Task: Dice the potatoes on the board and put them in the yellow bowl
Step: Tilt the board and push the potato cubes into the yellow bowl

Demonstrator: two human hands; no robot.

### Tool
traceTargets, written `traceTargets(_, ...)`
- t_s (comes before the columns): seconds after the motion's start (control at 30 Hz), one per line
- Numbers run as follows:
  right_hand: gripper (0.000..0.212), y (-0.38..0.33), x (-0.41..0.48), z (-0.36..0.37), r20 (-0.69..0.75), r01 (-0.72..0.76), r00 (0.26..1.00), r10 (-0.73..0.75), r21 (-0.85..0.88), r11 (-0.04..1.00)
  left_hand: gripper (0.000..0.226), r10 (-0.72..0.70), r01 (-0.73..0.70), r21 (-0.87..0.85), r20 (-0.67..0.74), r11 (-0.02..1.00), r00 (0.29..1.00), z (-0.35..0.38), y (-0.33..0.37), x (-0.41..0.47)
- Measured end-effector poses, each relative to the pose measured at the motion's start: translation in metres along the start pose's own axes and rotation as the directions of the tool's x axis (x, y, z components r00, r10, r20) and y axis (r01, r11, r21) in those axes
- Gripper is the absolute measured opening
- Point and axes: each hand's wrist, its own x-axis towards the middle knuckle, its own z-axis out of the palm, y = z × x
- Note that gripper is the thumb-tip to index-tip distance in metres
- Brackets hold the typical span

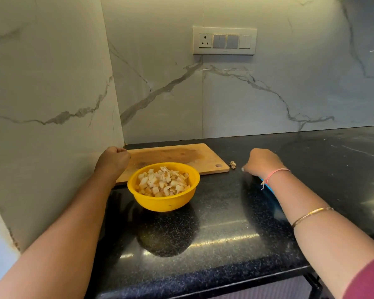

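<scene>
Yellow bowl [163,202] holds diced potatoes [163,182] (board [171,155] behind)

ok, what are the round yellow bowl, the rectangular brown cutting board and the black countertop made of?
Round yellow bowl: looks like plastic, with a smooth, uniform colour and a soft sheen.
Rectangular brown cutting board: wood, matte, with visible grain, stains and a hanging hole.
Black speckled countertop: polished stone, probably granite; it has pale flecks and mirror-like reflections.

Grey-veined white walls [268,93] are standing behind a shiny black tabletop [225,234]. A switch plate [224,40] is sitting on the wall.
</scene>
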Motion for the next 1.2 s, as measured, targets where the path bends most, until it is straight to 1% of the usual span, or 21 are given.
traceTargets(0.03, 0.023, -0.005, 0.002, 0.002, -0.070, 0.057, 0.996, -0.055, 0.022, 0.998, 0.035, 0.007, -0.007, 0.055, 0.003, 0.998, 1.000, 0.001, -0.002, 0.002)
traceTargets(0.1, 0.028, -0.019, 0.005, 0.006, -0.161, 0.250, 0.959, -0.231, 0.106, 0.962, 0.033, 0.021, -0.025, 0.173, 0.024, 0.985, 1.000, 0.002, -0.007, 0.004)
traceTargets(0.17, 0.033, -0.034, 0.003, 0.012, -0.124, 0.422, 0.906, -0.405, 0.195, 0.885, 0.033, 0.018, -0.042, 0.301, 0.080, 0.953, 0.997, 0.002, -0.009, 0.001)
traceTargets(0.2, 0.035, -0.040, 0.002, 0.015, -0.072, 0.477, 0.878, -0.473, 0.186, 0.859, 0.033, 0.013, -0.055, 0.362, 0.118, 0.931, 0.993, 0.001, -0.010, 0.001)
traceTargets(0.27, 0.035, -0.046, 0.002, 0.025, 0.042, 0.522, 0.848, -0.529, 0.115, 0.845, 0.031, -0.007, -0.081, 0.453, 0.189, 0.888, 0.982, 0.000, -0.012, 0.002)
traceTargets(0.3, 0.033, -0.046, 0.001, 0.026, 0.053, 0.524, 0.847, -0.530, 0.097, 0.846, 0.029, -0.017, -0.087, 0.478, 0.210, 0.874, 0.978, 0.000, -0.013, 0.003)
traceTargets(0.33, 0.032, -0.046, -0.001, 0.025, 0.013, 0.520, 0.851, -0.525, 0.116, 0.846, 0.027, -0.018, -0.089, 0.488, 0.212, 0.868, 0.977, -0.001, -0.012, 0.004)
traceTargets(0.4, 0.035, -0.047, -0.008, 0.015, -0.135, 0.492, 0.871, -0.473, 0.255, 0.833, 0.026, 0.011, -0.086, 0.479, 0.158, 0.874, 0.987, -0.004, -0.009, 0.006)
traceTargets(0.43, 0.037, -0.050, -0.015, 0.009, -0.157, 0.451, 0.891, -0.426, 0.400, 0.798, 0.026, 0.041, -0.092, 0.465, 0.119, 0.880, 0.992, -0.005, -0.007, 0.006)
traceTargets(0.47, 0.037, -0.055, -0.023, 0.004, -0.094, 0.368, 0.916, -0.390, 0.582, 0.725, 0.025, 0.072, -0.104, 0.454, 0.087, 0.885, 0.994, -0.007, -0.005, 0.005)
traceTargets(0.5, 0.038, -0.062, -0.032, -0.001, 0.039, 0.238, 0.922, -0.385, 0.727, 0.644, 0.023, 0.098, -0.116, 0.448, 0.063, 0.887, 0.993, -0.007, -0.004, 0.004)
traceTargets(0.53, 0.041, -0.069, -0.041, -0.003, 0.176, 0.124, 0.895, -0.410, 0.784, 0.608, 0.023, 0.112, -0.123, 0.448, 0.052, 0.885, 0.992, -0.008, -0.003, 0.003)
traceTargets(0.6, 0.038, -0.083, -0.053, 0.000, 0.362, 0.027, 0.807, -0.466, 0.766, 0.642, 0.024, 0.112, -0.132, 0.465, 0.071, 0.875, 0.991, -0.008, -0.004, 0.001)
traceTargets(0.63, 0.030, -0.088, -0.057, 0.001, 0.397, 0.016, 0.781, -0.483, 0.759, 0.651, 0.025, 0.097, -0.128, 0.469, 0.089, 0.874, 0.991, -0.007, -0.004, -0.001)
traceTargets(0.7, 0.018, -0.096, -0.058, 0.001, 0.397, 0.013, 0.775, -0.492, 0.768, 0.641, 0.024, 0.047, -0.088, 0.436, 0.103, 0.896, 0.994, -0.006, -0.006, -0.001)
traceTargets(0.77, 0.013, -0.099, -0.051, -0.004, 0.393, -0.005, 0.783, -0.482, 0.779, 0.627, 0.020, 0.017, -0.046, 0.351, 0.084, 0.935, 0.996, -0.006, -0.006, 0.002)
traceTargets(0.83, 0.008, -0.101, -0.038, -0.009, 0.396, -0.073, 0.803, -0.446, 0.807, 0.586, 0.018, 0.047, -0.056, 0.303, 0.037, 0.951, 0.998, -0.006, -0.005, 0.002)
traceTargets(0.93, 0.018, -0.111, -0.012, -0.011, 0.369, -0.193, 0.855, -0.364, 0.878, 0.437, 0.021, 0.148, -0.111, 0.350, -0.080, 0.930, 0.986, -0.006, -0.003, 0.000)
traceTargets(1.03, 0.025, -0.128, 0.014, -0.007, 0.298, -0.191, 0.910, -0.287, 0.919, 0.346, 0.025, 0.199, -0.134, 0.402, -0.125, 0.906, 0.972, -0.001, -0.003, -0.001)
traceTargets(1.13, 0.034, -0.146, 0.031, 0.007, 0.255, -0.176, 0.948, -0.188, 0.917, 0.358, 0.026, 0.201, -0.127, 0.432, -0.130, 0.893, 0.971, 0.006, -0.005, 0.001)
traceTargets(1.2, 0.038, -0.157, 0.038, 0.020, 0.283, -0.206, 0.947, -0.150, 0.897, 0.391, 0.026, 0.172, -0.103, 0.469, -0.105, 0.877, 0.980, 0.009, -0.007, 0.005)
